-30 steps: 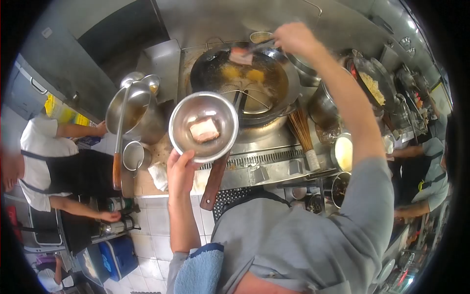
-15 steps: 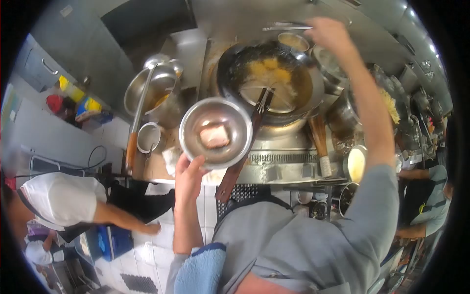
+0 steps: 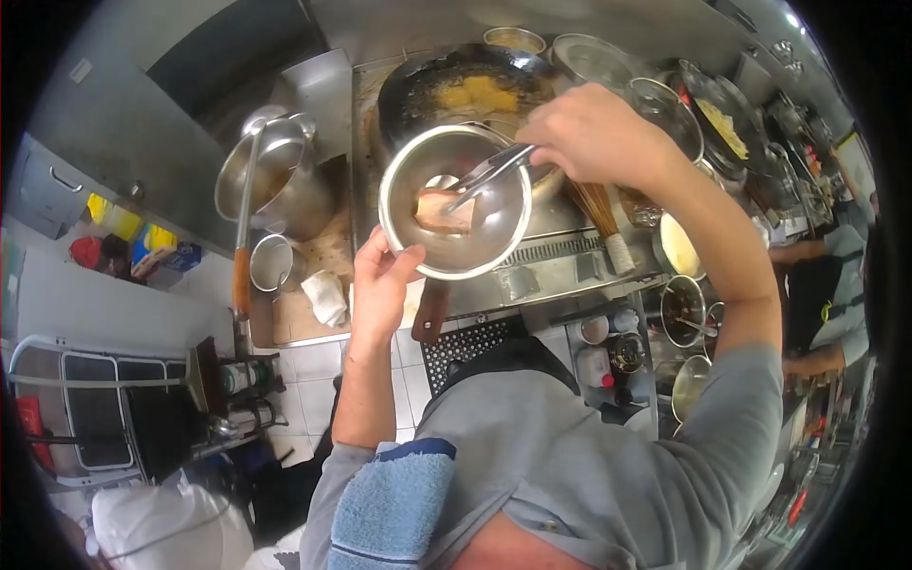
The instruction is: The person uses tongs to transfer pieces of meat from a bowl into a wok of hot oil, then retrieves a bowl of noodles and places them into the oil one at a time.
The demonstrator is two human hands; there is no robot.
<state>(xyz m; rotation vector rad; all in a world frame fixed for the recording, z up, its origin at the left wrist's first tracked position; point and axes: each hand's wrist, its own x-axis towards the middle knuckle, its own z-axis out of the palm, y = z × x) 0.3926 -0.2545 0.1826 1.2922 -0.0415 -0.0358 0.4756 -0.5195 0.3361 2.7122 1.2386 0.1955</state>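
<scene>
My left hand [image 3: 380, 285] grips the rim of a steel bowl [image 3: 503, 228], thumb over the edge. Inside the bowl lies a pale pink block of what looks like meat or fish [image 3: 442, 213]. Metal tongs [image 3: 494, 171] are held in my right hand [image 3: 594, 133], their tips reaching into the bowl and overlapping the block. Behind the bowl is a large dark wok [image 3: 408, 90] with yellow food [image 3: 480, 93] in oil. The bowl partly covers the wok and a wooden handle [image 3: 430, 312] below it.
A steel pot [image 3: 228, 190] with a long-handled ladle [image 3: 244, 228] across it stands left, near a small metal cup [image 3: 271, 261] and a white cloth [image 3: 325, 296]. A bamboo brush [image 3: 608, 233] leans at the stove front. Other people stand at the lower left and far right.
My right hand came down from beyond the wok with the tongs, which now reach into the bowl. The bowl shifted slightly right and tilts differently. The person at left moved lower in view.
</scene>
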